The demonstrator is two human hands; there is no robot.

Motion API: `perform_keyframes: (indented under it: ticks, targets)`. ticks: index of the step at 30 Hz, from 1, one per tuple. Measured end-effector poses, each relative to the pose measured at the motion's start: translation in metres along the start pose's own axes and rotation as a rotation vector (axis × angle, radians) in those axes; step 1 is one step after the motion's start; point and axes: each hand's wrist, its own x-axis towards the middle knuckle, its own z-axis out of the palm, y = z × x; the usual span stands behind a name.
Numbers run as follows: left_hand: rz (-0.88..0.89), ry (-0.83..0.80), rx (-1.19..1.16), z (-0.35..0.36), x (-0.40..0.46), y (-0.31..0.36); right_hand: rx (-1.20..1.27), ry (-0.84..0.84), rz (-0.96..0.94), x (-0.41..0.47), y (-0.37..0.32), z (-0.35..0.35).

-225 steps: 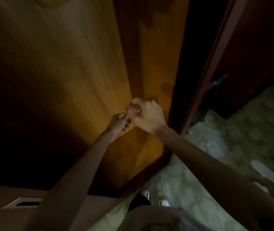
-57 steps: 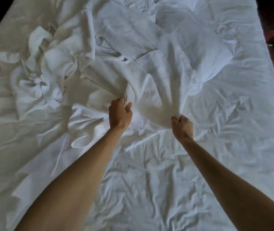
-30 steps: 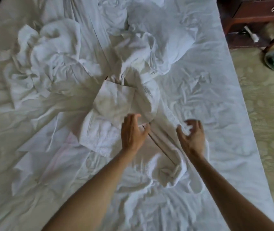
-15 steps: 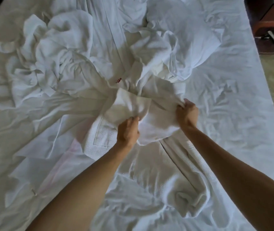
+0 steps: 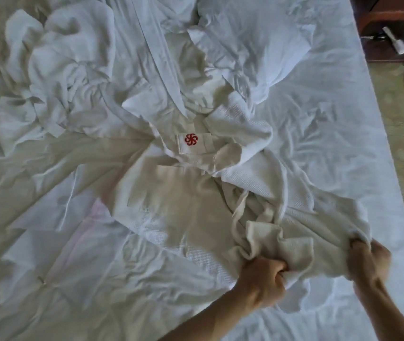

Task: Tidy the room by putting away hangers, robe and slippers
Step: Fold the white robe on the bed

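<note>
Both grips, left hand (image 5: 262, 279) and right hand (image 5: 368, 260), are fisted on bunched hem of the robe (image 5: 196, 193) sprawled across the bed (image 5: 331, 131), so I'd pull evenly and shake it flat before folding.

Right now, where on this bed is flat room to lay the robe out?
Free: bare white sheet between the white waffle robe and the bed's right edge, and near-left sheet. Crowded: crumpled white bedding far left, pillow up top.
</note>
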Motion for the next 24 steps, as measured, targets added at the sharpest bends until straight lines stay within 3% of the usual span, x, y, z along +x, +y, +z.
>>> perform_keyframes:
  ticks: [4,8,12,15,19,21,24]
  targets:
    - [0.128,0.089,0.046,-0.017,-0.015,-0.008,-0.102,-0.016,-0.174,-0.007,-0.022,-0.001]
    - [0.38,0.498,0.089,-0.065,-0.02,-0.026,-0.12,0.142,-0.755,-0.01,-0.067,0.024]
    - [0.244,0.906,0.313,-0.143,0.012,-0.051,0.046,-0.036,-1.111,-0.033,-0.164,0.085]
    - [0.09,0.851,0.587,-0.196,0.048,-0.081,-0.202,-0.239,-1.301,-0.04,-0.224,0.151]
    - [-0.12,0.657,0.93,-0.254,0.084,-0.106,-0.654,-0.454,-1.328,-0.024,-0.24,0.218]
    - [-0.116,0.625,1.012,-0.271,0.096,-0.108,-0.714,-0.45,-1.329,-0.01,-0.229,0.226]
    - [0.079,0.7,0.96,-0.273,0.098,-0.099,-0.68,-0.412,-1.356,0.008,-0.213,0.21]
